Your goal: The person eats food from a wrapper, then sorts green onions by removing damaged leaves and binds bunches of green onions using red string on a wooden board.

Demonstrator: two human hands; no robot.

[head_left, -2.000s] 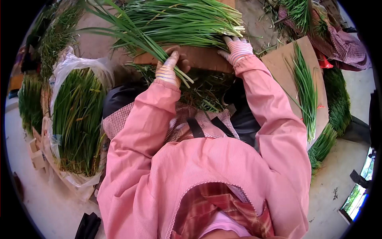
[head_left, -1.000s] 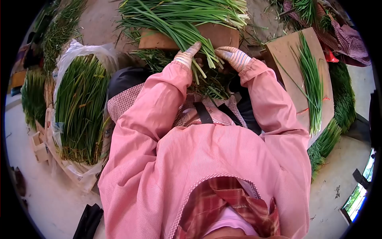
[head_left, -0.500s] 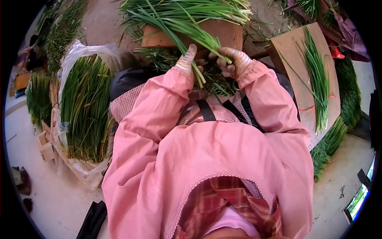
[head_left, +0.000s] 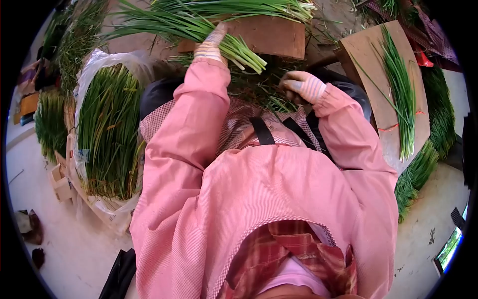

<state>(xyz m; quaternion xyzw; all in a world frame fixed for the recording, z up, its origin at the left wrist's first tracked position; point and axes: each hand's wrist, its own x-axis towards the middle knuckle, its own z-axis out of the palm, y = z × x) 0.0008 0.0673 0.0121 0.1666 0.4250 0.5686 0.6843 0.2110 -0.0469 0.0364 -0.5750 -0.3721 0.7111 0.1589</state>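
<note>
My left hand [head_left: 213, 46], in a striped glove, is wrapped round a bunch of garlic chives [head_left: 242, 52]. The pale cut ends point right, and the long green leaves spread to the upper left. Apart from it, my right hand [head_left: 303, 86] is low over my lap, its gloved fingers curled together. Whether anything is between them I cannot make out. Under both hands lie loose trimmed leaves [head_left: 256, 88]. Just beyond, a pile of chives [head_left: 269, 10] rests on a wooden board [head_left: 274, 37].
A plastic-lined crate packed with chives [head_left: 109, 132] stands at my left. At my right, a tilted wooden board [head_left: 366, 60] carries a bundle of chives [head_left: 400, 84] and red ties [head_left: 389, 128]. More chives [head_left: 417, 177] lie beyond it. Leaf scraps [head_left: 82, 45] litter the floor.
My left hand has moved up and left, now holding the chives as one bunch. My right hand has let go of its chives and dropped lower, toward my lap.
</note>
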